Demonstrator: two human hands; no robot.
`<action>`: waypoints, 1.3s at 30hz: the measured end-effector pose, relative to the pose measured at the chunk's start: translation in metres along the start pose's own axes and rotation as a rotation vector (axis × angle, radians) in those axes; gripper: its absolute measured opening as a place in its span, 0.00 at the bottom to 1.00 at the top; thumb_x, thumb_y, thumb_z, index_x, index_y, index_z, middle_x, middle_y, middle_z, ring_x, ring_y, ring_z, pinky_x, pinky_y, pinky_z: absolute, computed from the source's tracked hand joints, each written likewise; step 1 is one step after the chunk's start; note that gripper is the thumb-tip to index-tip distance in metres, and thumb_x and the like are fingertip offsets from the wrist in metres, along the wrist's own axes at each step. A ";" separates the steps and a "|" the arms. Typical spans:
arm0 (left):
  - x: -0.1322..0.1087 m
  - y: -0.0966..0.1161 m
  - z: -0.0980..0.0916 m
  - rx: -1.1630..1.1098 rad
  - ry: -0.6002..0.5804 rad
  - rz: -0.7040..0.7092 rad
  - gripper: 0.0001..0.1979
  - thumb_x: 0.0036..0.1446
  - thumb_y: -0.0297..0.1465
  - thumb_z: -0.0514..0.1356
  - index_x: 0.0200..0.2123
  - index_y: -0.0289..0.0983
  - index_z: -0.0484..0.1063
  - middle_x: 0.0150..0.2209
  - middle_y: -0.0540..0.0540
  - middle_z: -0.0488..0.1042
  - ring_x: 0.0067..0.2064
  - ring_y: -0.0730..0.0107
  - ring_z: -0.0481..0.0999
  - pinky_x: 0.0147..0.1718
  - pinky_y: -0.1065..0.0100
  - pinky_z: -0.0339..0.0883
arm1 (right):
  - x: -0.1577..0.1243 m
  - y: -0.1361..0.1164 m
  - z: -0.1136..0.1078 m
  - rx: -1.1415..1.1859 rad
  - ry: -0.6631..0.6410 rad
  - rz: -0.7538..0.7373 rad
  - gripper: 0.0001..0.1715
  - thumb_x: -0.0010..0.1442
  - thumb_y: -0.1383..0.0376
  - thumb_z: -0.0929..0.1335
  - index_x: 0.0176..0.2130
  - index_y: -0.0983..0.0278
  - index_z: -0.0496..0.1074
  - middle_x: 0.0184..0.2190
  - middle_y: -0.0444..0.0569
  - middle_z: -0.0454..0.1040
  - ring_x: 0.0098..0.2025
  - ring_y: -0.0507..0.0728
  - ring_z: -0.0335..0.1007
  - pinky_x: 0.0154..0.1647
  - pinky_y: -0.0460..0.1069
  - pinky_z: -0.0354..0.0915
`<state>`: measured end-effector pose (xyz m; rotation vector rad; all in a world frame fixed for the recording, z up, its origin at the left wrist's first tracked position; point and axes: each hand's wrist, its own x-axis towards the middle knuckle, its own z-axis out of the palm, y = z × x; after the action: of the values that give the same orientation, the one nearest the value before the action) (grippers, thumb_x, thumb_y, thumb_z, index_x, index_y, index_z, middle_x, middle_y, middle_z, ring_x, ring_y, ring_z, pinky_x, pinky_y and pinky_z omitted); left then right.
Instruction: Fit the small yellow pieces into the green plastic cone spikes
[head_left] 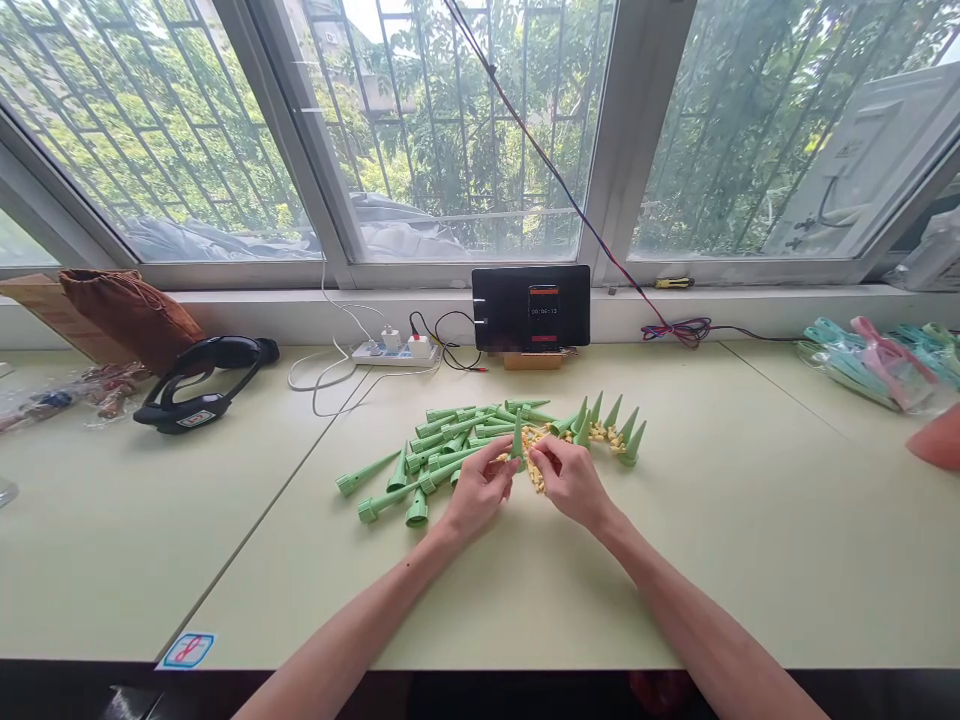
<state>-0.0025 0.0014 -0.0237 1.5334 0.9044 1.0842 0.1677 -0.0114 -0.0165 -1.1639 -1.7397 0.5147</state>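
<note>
A heap of green plastic spikes [442, 440], some long tubes and some short cones, lies on the pale green table [712, 540]. Small yellow pieces [534, 470] are scattered among them. My left hand [480, 493] pinches one green cone [517, 437] and holds it upright, tip up. My right hand [571, 482] is closed right beside it over the yellow pieces, its fingertips pinched together on something too small to make out. Several cones [615, 425] stand or lie just to the right of my hands.
A black tablet [531, 307] showing a timer stands at the window sill. A white power strip [396, 350] with cables lies left of it. A black headset [202, 385] and a brown bag [127, 312] sit far left. Bagged pastel clips [877, 360] lie far right.
</note>
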 end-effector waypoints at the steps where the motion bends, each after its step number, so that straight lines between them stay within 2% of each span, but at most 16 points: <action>1: 0.000 -0.001 0.000 0.004 -0.001 0.003 0.23 0.59 0.40 0.61 0.55 0.37 0.71 0.38 0.43 0.77 0.21 0.80 0.62 0.20 0.71 0.60 | 0.000 0.000 0.000 -0.003 -0.002 0.000 0.16 0.66 0.61 0.62 0.26 0.62 0.64 0.19 0.41 0.61 0.21 0.51 0.54 0.23 0.47 0.53; 4: 0.000 -0.003 -0.001 0.016 -0.001 0.010 0.22 0.59 0.40 0.61 0.55 0.38 0.71 0.37 0.44 0.76 0.21 0.80 0.62 0.21 0.71 0.60 | 0.000 -0.001 0.000 0.004 -0.007 0.002 0.16 0.66 0.61 0.61 0.26 0.62 0.64 0.19 0.41 0.61 0.21 0.51 0.53 0.23 0.47 0.53; 6: 0.000 -0.003 -0.001 0.020 -0.003 0.011 0.23 0.60 0.41 0.60 0.56 0.37 0.70 0.31 0.47 0.74 0.20 0.80 0.61 0.20 0.72 0.59 | 0.000 -0.002 0.000 0.017 -0.011 -0.001 0.16 0.67 0.61 0.61 0.27 0.62 0.63 0.19 0.41 0.61 0.21 0.51 0.53 0.23 0.47 0.53; 9: -0.001 0.001 0.000 0.019 -0.026 0.005 0.24 0.61 0.42 0.59 0.57 0.35 0.69 0.22 0.53 0.65 0.19 0.80 0.57 0.19 0.73 0.56 | 0.000 -0.003 0.000 0.024 -0.014 -0.018 0.16 0.67 0.61 0.61 0.27 0.62 0.64 0.20 0.41 0.62 0.22 0.51 0.54 0.24 0.47 0.54; 11: -0.001 0.006 0.001 0.013 -0.033 -0.005 0.25 0.62 0.42 0.58 0.57 0.34 0.69 0.19 0.55 0.60 0.19 0.80 0.55 0.19 0.73 0.54 | 0.000 -0.002 0.000 0.019 -0.014 -0.029 0.16 0.67 0.61 0.61 0.28 0.62 0.64 0.21 0.42 0.63 0.23 0.51 0.55 0.25 0.47 0.54; 17: -0.001 0.015 0.002 -0.006 -0.090 -0.040 0.26 0.62 0.46 0.56 0.54 0.33 0.71 0.19 0.55 0.60 0.19 0.80 0.55 0.18 0.74 0.52 | -0.001 0.001 0.000 -0.002 -0.007 -0.067 0.14 0.67 0.62 0.61 0.30 0.62 0.64 0.23 0.43 0.66 0.25 0.52 0.58 0.27 0.47 0.56; 30: 0.000 0.019 0.004 -0.056 -0.079 -0.114 0.26 0.61 0.47 0.57 0.51 0.31 0.72 0.18 0.56 0.59 0.18 0.80 0.53 0.17 0.75 0.50 | -0.001 0.003 0.001 -0.011 -0.018 -0.097 0.12 0.67 0.64 0.61 0.30 0.61 0.63 0.25 0.44 0.65 0.26 0.53 0.59 0.28 0.47 0.57; 39: 0.000 0.008 0.004 -0.028 -0.067 -0.045 0.25 0.61 0.45 0.58 0.53 0.33 0.68 0.23 0.54 0.61 0.20 0.80 0.56 0.18 0.74 0.53 | -0.001 0.000 0.001 0.018 -0.034 -0.013 0.13 0.66 0.64 0.61 0.29 0.62 0.64 0.23 0.42 0.64 0.24 0.51 0.55 0.27 0.47 0.54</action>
<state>0.0010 -0.0014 -0.0164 1.5108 0.8708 1.0039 0.1674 -0.0119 -0.0174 -1.1365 -1.7670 0.5436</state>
